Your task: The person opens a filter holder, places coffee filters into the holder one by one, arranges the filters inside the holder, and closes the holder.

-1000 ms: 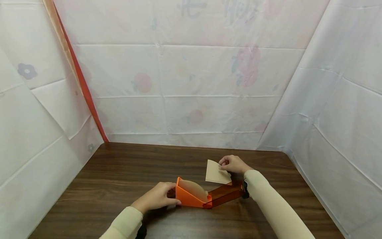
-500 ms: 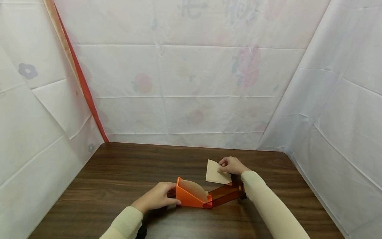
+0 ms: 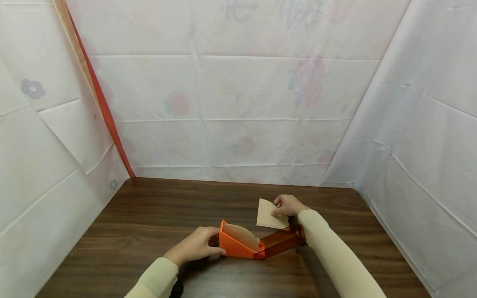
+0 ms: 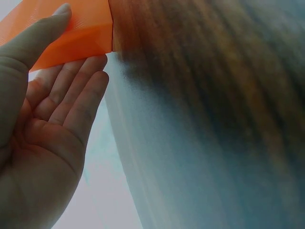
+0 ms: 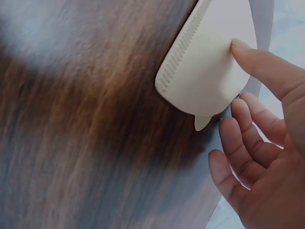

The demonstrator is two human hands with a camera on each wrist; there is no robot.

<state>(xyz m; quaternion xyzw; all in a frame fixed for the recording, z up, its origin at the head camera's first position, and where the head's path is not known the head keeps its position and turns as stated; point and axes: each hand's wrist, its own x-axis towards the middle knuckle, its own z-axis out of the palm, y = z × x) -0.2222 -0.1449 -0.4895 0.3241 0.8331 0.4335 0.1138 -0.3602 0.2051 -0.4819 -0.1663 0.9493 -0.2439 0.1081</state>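
My left hand [image 3: 195, 246] holds the left end of an orange filter-paper box [image 3: 234, 247], thumb on its near side and fingers behind. Tan coffee filter papers [image 3: 240, 234] stand inside it. A see-through brown lid [image 3: 281, 242] extends from the box's right end, swung back. Just beyond that lid, my right hand [image 3: 292, 205] pinches a single tan coffee filter [image 3: 267, 214] between thumb and fingers. In the right wrist view, this coffee filter [image 5: 205, 62] has a crimped seam along one side and a small tab at its tip.
Everything is on a dark wood-grain table [image 3: 167, 207]. White printed sheets [image 3: 223, 145] hang behind it and on both sides. A red strip [image 3: 100, 95] runs down the back left corner.
My right wrist and forearm have shifted a little to the left, uncovering more of the brown lid's end. The pinched coffee filter, the box and my left hand stay nearly in place.
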